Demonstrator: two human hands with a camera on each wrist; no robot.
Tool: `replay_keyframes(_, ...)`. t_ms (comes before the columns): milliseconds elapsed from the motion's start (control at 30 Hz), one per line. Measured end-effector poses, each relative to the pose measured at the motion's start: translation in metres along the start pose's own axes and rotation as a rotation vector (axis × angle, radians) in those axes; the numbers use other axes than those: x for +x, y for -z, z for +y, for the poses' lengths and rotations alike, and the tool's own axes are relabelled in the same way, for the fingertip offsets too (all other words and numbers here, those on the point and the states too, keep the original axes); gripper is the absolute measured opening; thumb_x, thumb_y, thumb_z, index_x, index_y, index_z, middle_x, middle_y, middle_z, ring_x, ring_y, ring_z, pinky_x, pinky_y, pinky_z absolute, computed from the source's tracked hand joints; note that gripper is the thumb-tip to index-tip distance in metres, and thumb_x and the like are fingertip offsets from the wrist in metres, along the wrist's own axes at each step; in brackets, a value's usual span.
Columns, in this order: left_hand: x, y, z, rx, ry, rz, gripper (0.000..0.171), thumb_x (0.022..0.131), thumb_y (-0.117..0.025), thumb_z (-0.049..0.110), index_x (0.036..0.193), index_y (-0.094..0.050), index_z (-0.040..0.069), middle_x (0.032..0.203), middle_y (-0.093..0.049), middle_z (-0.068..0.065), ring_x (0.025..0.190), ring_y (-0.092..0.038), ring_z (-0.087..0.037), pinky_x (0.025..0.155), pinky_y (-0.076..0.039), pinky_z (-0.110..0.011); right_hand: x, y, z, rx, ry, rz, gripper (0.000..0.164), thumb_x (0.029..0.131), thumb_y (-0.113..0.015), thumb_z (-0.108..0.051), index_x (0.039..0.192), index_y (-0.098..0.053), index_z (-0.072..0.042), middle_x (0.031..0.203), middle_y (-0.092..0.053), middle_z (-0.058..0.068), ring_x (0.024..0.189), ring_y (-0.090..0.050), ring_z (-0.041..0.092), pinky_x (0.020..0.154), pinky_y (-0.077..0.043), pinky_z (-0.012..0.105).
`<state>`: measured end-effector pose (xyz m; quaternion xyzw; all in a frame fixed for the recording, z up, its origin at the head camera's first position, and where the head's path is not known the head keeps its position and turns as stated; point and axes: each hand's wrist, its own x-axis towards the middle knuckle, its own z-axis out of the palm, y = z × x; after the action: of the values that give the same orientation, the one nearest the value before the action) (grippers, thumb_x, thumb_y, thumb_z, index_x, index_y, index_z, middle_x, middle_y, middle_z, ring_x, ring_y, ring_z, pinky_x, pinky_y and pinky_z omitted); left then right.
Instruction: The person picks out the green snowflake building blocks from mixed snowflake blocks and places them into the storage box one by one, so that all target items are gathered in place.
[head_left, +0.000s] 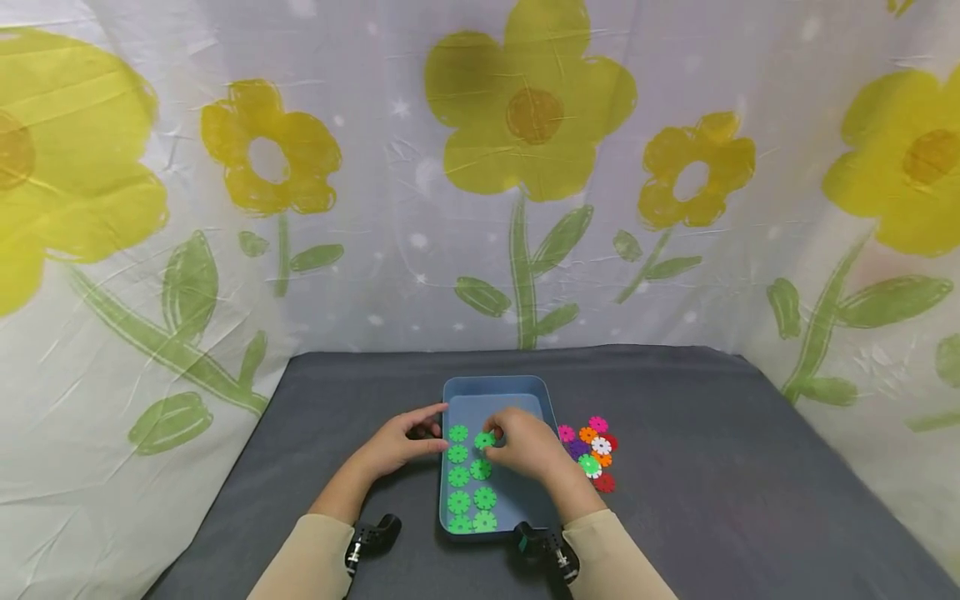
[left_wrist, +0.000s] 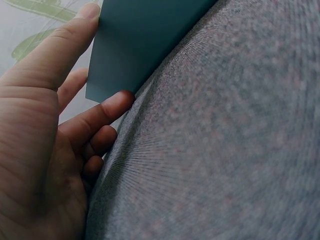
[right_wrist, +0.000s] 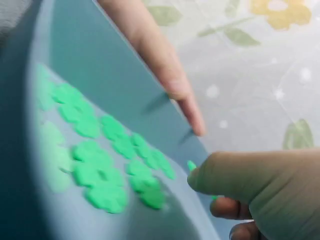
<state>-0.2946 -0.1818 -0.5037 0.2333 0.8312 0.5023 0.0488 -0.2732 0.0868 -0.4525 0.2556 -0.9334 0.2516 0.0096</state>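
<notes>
A blue-grey rectangular tray (head_left: pixel 495 385) lies on the dark cloth between the two hands. Green flower-shaped plastic discs (head_left: pixel 458 477) lie flat in it, in two columns along its left half. My right hand (head_left: pixel 523 443) is over the tray and pinches a green flower-shaped disc (head_left: pixel 483 439) between thumb and fingertips, at the far end of the second column. In the right wrist view only the edge of that disc (right_wrist: pixel 191 165) shows past the thumb. My left hand (head_left: pixel 401 439) touches the tray's left side with extended fingers; the left wrist view shows fingertips against the tray wall (left_wrist: pixel 132 50).
Just right of the tray is a loose pile of flower-shaped discs (head_left: pixel 601 446) in pink, orange, purple, white, red and green. Dark cloth (head_left: pixel 720 483) covers the table. A hanging sheet (head_left: pixel 390 250) with printed yellow flowers stands behind and at both sides.
</notes>
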Motion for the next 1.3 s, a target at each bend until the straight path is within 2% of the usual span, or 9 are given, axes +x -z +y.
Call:
replay_keyframes(167, 0.001, 0.001, -0.001, 0.006, -0.009, 0.002, 0.068, 0.096, -0.076, 0.026, 0.154, -0.047, 0.006, 0.113, -0.065, -0.01, 0.097, -0.058, -0.023, 0.086, -0.048, -0.04, 0.001, -0.012, 0.002, 0.006, 0.023, -0.012, 0.021, 0.089, -0.079, -0.017, 0.107, -0.075, -0.006, 0.089, -0.058, 0.002, 0.076, -0.05, 0.015, 0.071, -0.046, 0.036)
replay_keyframes(400, 0.002, 0.001, -0.001, 0.013, 0.002, 0.006, 0.069, 0.095, -0.077, 0.031, 0.154, -0.048, 0.01, 0.111, -0.064, -0.004, 0.097, -0.059, -0.021, 0.087, -0.047, -0.04, 0.001, -0.019, 0.001, -0.15, 0.057, 0.056, 0.015, 0.094, -0.071, -0.011, 0.107, -0.078, -0.007, 0.092, -0.062, 0.002, 0.079, -0.058, 0.017, 0.076, -0.052, 0.038)
replay_keyframes(533, 0.002, 0.001, -0.002, 0.019, -0.001, 0.003, 0.07, 0.095, -0.076, 0.033, 0.155, -0.047, 0.009, 0.112, -0.064, -0.004, 0.098, -0.059, -0.022, 0.088, -0.047, -0.042, -0.001, -0.017, 0.0, -0.165, 0.093, 0.034, 0.018, 0.096, -0.068, -0.007, 0.11, -0.079, -0.007, 0.099, -0.065, 0.005, 0.083, -0.06, 0.017, 0.077, -0.053, 0.037)
replay_keyframes(733, 0.002, 0.0, -0.001, 0.029, 0.014, -0.002, 0.071, 0.095, -0.077, 0.032, 0.155, -0.047, 0.009, 0.112, -0.064, -0.004, 0.097, -0.058, -0.021, 0.087, -0.048, -0.039, -0.005, -0.006, -0.003, -0.113, 0.119, -0.044, 0.022, 0.099, -0.064, -0.005, 0.117, -0.077, -0.005, 0.103, -0.063, 0.005, 0.082, -0.056, 0.014, 0.075, -0.051, 0.034)
replay_keyframes(867, 0.002, 0.001, 0.001, 0.025, 0.015, -0.001, 0.071, 0.095, -0.077, 0.032, 0.155, -0.046, 0.008, 0.112, -0.064, -0.006, 0.096, -0.058, -0.02, 0.085, -0.048, -0.037, -0.007, 0.008, -0.004, -0.045, 0.106, -0.063, 0.024, 0.1, -0.063, -0.008, 0.122, -0.074, -0.006, 0.108, -0.063, 0.005, 0.089, -0.059, 0.017, 0.077, -0.051, 0.038)
replay_keyframes(967, 0.002, 0.001, 0.002, 0.016, 0.014, -0.001, 0.071, 0.095, -0.077, 0.032, 0.155, -0.046, 0.007, 0.113, -0.064, -0.006, 0.096, -0.058, -0.021, 0.084, -0.048, -0.037, -0.008, 0.02, -0.002, 0.005, 0.1, -0.039, 0.025, 0.101, -0.063, -0.01, 0.123, -0.073, -0.006, 0.11, -0.064, 0.008, 0.09, -0.06, 0.02, 0.076, -0.05, 0.04)
replay_keyframes(1167, 0.002, 0.001, 0.002, 0.024, 0.037, 0.002, 0.071, 0.094, -0.078, 0.033, 0.155, -0.047, 0.012, 0.113, -0.064, -0.004, 0.098, -0.057, -0.021, 0.086, -0.047, -0.04, -0.013, 0.04, 0.007, 0.074, 0.047, 0.059, 0.023, 0.101, -0.064, -0.01, 0.122, -0.075, -0.013, 0.109, -0.063, 0.006, 0.067, -0.046, 0.015, 0.062, -0.042, 0.032)
replay_keyframes(1300, 0.001, -0.001, 0.001, 0.037, 0.036, -0.001, 0.072, 0.094, -0.077, 0.034, 0.155, -0.047, 0.011, 0.113, -0.064, -0.004, 0.097, -0.057, -0.021, 0.086, -0.047, -0.041, -0.017, 0.046, 0.015, 0.097, 0.026, 0.112, 0.023, 0.101, -0.065, -0.01, 0.121, -0.075, -0.014, 0.108, -0.062, 0.002, 0.067, -0.043, 0.014, 0.062, -0.04, 0.032)
